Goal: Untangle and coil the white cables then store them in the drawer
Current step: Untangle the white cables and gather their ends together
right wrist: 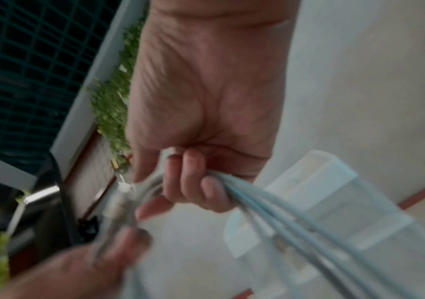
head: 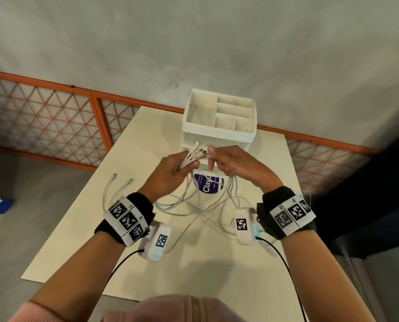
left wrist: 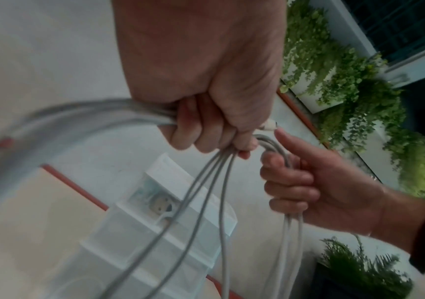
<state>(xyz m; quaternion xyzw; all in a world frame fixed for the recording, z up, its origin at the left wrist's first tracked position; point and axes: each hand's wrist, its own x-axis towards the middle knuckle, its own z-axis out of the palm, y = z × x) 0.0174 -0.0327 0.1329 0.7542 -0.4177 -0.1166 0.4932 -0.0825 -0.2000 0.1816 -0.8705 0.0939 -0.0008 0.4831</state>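
Both hands are raised over the cream table [head: 115,240] and hold one bundle of white cables [head: 194,156]. My left hand [head: 180,169] grips the bundle just below several plugs [head: 199,149] that stick up past the fingers. Right beside it, my right hand [head: 217,161] grips the same strands. In the left wrist view, the left hand [left wrist: 206,133] and the right hand [left wrist: 293,182] each curl round the cables [left wrist: 206,192]. Loose loops [head: 189,208] hang down and lie tangled on the table. Behind the hands stands the white drawer unit [head: 219,131], whose drawers look closed.
A round white tub with a purple label [head: 207,185] sits on the table under the hands. Two free cable ends [head: 122,183] lie at the left. An orange lattice railing [head: 54,126] and a grey wall stand behind the table. A blue object [head: 3,205] lies on the floor.
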